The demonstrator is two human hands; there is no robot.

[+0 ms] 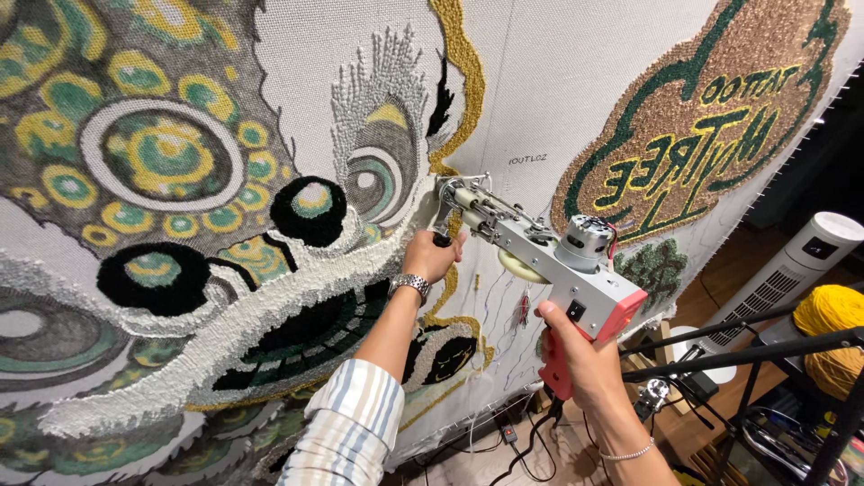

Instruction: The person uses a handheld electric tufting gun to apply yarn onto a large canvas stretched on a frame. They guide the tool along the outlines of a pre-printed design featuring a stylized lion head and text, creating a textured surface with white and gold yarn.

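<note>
A grey metal tufting gun (540,247) with a coral-red grip is pressed needle-first against a stretched white tufting cloth (540,90). My left hand (430,255), with a metal watch and a striped sleeve, is closed around the gun's black front handle close to the cloth. My right hand (576,355), wearing a thin bracelet, grips the red rear handle (556,371) below the motor. The needle tip (443,187) touches the cloth beside a yellow tufted outline and a white, grey and green eye shape (378,175).
A large tufted creature face in green, yellow, black and white (180,225) covers the left cloth. A brown and green tufted emblem (711,108) sits upper right. A white tower fan (792,265), yellow yarn cone (832,328), black stand bars (747,351) and floor cables (522,445) crowd the lower right.
</note>
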